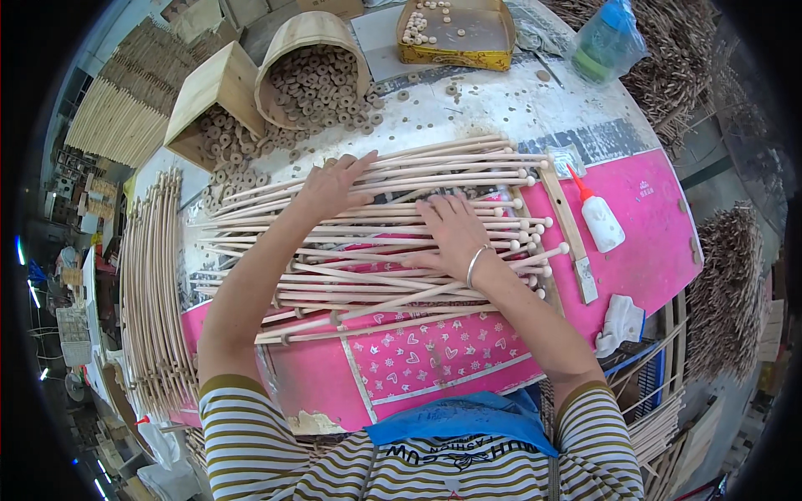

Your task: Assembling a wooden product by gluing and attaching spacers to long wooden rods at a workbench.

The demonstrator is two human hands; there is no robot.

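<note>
A loose layer of pale wooden rods lies crosswise on the table, with small wooden balls on many of their right-hand ends. My left hand rests on the far rods, palm down and fingers stretched forward. Closer to the ball ends, my right hand lies flat over the middle rods, its thumb out to the left. A silver bangle circles that wrist. Neither hand is closed around a rod. To the right of the ball ends is a wooden bar, beside a white glue bottle with a red nozzle.
A wooden tub and a square wooden box lie tipped, spilling brown rings. A yellow tray holds small wooden balls. More rods stand stacked at left. A white glove lies at the table's right front edge.
</note>
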